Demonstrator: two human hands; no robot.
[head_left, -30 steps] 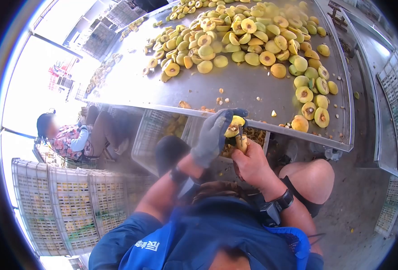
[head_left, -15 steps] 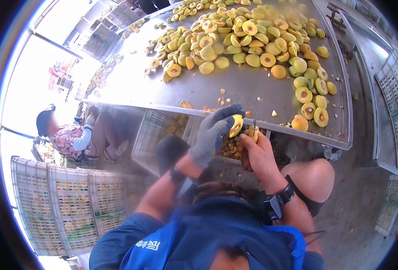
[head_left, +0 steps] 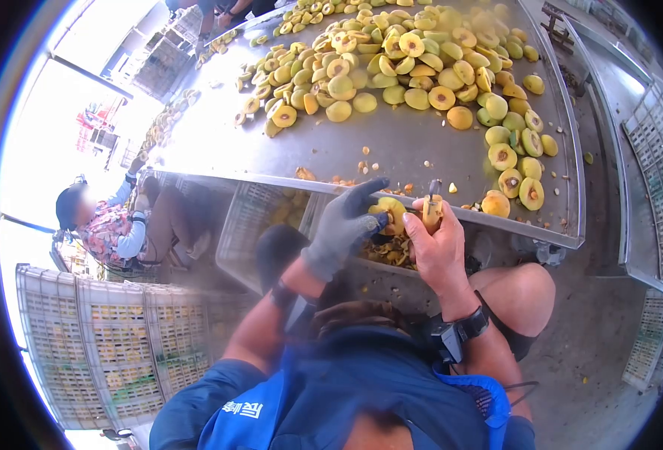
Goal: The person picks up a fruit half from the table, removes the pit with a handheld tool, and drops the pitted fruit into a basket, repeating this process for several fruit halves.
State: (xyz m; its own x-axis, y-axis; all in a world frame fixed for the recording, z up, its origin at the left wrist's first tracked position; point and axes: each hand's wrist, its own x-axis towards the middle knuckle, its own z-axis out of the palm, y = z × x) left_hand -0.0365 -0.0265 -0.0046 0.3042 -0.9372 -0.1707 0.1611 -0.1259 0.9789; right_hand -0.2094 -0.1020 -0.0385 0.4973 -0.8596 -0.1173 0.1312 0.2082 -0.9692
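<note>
so, fruit (head_left: 394,212) in left grip (head_left: 342,226)

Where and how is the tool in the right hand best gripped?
The tool is probably best gripped by its pale handle from the near side, as the right hand does: that part is thick, while the slim dark tip points to the far side.

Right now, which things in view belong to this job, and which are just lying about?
Job: cut fruit in gloved left hand; tool in right hand; fruit pile; metal table.

Seemingly lying about: loose pale bits; crate at lower right.
</note>
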